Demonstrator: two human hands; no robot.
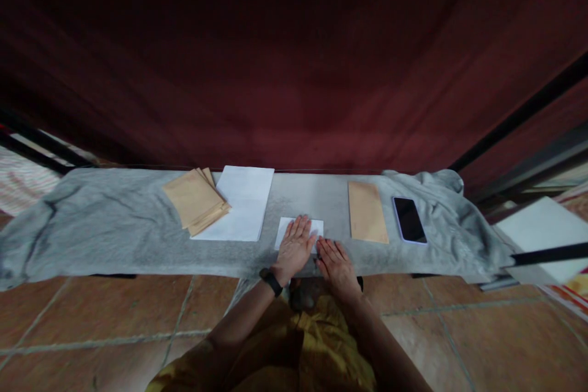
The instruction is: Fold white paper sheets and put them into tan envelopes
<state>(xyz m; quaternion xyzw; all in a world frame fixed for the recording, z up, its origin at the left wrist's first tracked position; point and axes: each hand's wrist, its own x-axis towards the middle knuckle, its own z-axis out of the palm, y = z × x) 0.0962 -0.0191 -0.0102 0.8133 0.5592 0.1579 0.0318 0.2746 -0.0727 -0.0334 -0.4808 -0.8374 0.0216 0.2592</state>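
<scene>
A small white piece of paper, perhaps folded (282, 234), lies on the grey cloth (316, 193) close to the front edge. My left hand (295, 247) rests flat on top of it, fingers stretched out and pointing away from me. At the paper's right end is my right hand (337, 266), its fingers extended and the tips at or just beside the paper's lower right corner. Neither hand grips anything. The hands hide the middle and part of the near edge of the paper.
Left of my hands lies a stack of white sheets (243, 205), partly covered by several brown envelopes (195, 196). To the right are a single brown envelope (367, 212) and a phone (410, 220). A dark red surface (298, 104) rises behind the cloth.
</scene>
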